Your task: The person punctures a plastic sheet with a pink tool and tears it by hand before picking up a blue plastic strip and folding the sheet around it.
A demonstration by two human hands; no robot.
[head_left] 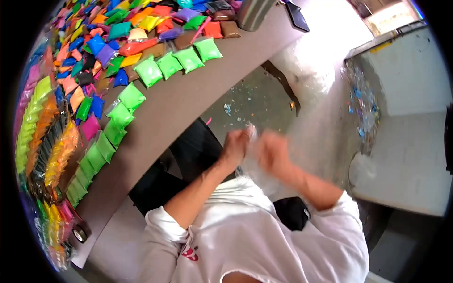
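Note:
My left hand (235,147) and my right hand (272,152) are close together in front of my chest, above my dark trousers. Both are blurred by motion. They pinch a small clear plastic bag (251,134) between them; its top pokes up between the fingers and the rest hangs below. What is inside the bag cannot be made out. My white sleeves are pushed up on both arms.
A brown table (188,99) runs along my left, with a row of bright green packets (169,64) and several packets in other colours (101,45). A metal cylinder (252,13) stands at its far end, a tape roll (79,233) near me. A large clear plastic sack (309,66) lies on the littered floor.

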